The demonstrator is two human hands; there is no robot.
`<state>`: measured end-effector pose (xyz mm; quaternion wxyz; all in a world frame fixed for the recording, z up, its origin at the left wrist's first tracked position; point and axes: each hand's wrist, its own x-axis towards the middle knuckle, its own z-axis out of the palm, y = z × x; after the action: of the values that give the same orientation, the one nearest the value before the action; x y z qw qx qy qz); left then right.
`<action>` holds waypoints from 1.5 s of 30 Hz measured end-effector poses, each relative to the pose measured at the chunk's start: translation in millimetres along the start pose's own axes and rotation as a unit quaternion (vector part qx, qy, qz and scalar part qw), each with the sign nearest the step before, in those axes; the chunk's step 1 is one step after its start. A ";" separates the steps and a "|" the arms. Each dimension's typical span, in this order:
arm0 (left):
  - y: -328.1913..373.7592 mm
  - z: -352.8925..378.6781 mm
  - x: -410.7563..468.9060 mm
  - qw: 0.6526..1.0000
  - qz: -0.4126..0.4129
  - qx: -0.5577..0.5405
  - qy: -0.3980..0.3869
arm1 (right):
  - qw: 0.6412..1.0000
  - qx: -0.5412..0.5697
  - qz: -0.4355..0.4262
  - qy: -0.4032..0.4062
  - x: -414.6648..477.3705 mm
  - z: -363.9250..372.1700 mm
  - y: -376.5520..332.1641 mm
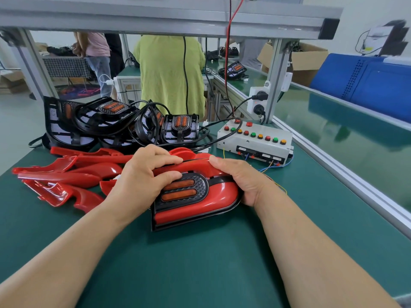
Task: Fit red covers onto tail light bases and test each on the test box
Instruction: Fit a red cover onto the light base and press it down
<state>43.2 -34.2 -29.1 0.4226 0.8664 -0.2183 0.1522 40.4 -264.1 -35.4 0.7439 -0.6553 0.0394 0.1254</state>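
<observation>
Two grips bear on one tail light lying on the green tabletop point(200, 267). The left grip point(146, 176) curls over the red cover point(200, 207), thumb pressing beside the orange reflectors, and the right grip point(240, 181) clasps the cover's far end against the black base point(158, 208). Uneven pressure could likely seat one side only, leaving a gap or cracking a clip. Thin wires point(270, 166) trailing from the test box point(255, 138) might get pinched under the right palm.

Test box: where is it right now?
In the head view, the test box sits on the green table, right of centre, beyond the right hand and beside the pile of black bases.
</observation>
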 end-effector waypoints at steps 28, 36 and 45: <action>14.9 1.9 0.4 0.989 0.125 0.078 -0.027 | 0.996 0.061 0.014 0.063 9.5 -4.9 5.1; 14.8 0.9 -3.8 0.983 0.148 0.108 -0.004 | 0.996 0.069 0.011 0.050 10.7 -7.2 5.2; 12.5 3.1 -1.3 0.984 0.144 0.105 -0.013 | 0.998 0.058 -0.008 -0.025 6.6 -7.5 4.5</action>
<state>36.0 -43.2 -23.2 0.2998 0.8675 -0.3292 0.2218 46.5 -270.2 -42.2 0.7821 -0.6083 0.0228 0.1331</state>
